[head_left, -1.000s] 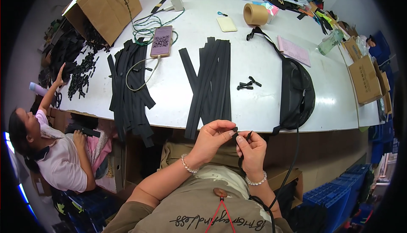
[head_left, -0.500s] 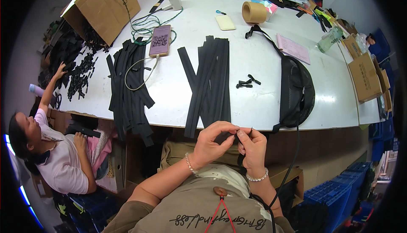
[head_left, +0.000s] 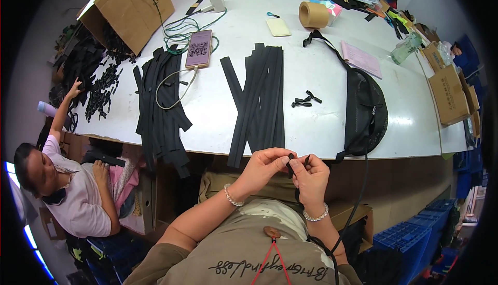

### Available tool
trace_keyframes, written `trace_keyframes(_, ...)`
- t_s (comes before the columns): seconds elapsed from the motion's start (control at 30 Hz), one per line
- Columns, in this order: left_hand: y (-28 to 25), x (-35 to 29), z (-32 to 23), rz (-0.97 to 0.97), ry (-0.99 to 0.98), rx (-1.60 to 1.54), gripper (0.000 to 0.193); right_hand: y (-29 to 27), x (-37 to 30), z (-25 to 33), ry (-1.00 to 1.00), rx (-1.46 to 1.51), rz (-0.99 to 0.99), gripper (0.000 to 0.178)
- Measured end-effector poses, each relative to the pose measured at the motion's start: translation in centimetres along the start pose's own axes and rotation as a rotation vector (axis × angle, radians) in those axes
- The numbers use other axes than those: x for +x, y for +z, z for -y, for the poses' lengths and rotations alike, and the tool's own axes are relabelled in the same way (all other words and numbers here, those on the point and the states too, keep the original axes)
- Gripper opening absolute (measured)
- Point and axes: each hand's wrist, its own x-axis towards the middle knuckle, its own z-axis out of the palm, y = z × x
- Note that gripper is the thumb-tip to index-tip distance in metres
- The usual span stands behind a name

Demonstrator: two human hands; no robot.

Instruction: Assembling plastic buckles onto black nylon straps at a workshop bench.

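Black strip (head_left: 290,170) between both hands (head_left: 258,173) (head_left: 313,181), pinched in fingers.

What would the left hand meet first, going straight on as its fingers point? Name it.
Past the small black piece it pinches, likely the right hand; exact depth is unclear.

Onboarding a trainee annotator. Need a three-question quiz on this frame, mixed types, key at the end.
1. True or false: the black bag lies to the right of the small loose pieces on the table.
2. What loops over the left bundle of strips? A) a tape roll B) a pale cable C) a notepad
3. Fill in the colour: the left hand and right hand pinch a ____ item.

Key: 1. True. 2. B. 3. Black.
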Motion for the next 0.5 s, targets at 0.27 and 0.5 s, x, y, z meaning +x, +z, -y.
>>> trace_keyframes(0.27,-0.29,0.02,-0.15,-0.056,-0.042,-0.144,0.021,-0.34,-0.52,0.48,-0.044,-0.084,0.093,0.009)
trace_keyframes(0.5,0.15,-0.08,0.15,-0.086,-0.056,-0.167,0.019,-0.01,-0.21,0.29,0.062,0.051,0.077,0.012)
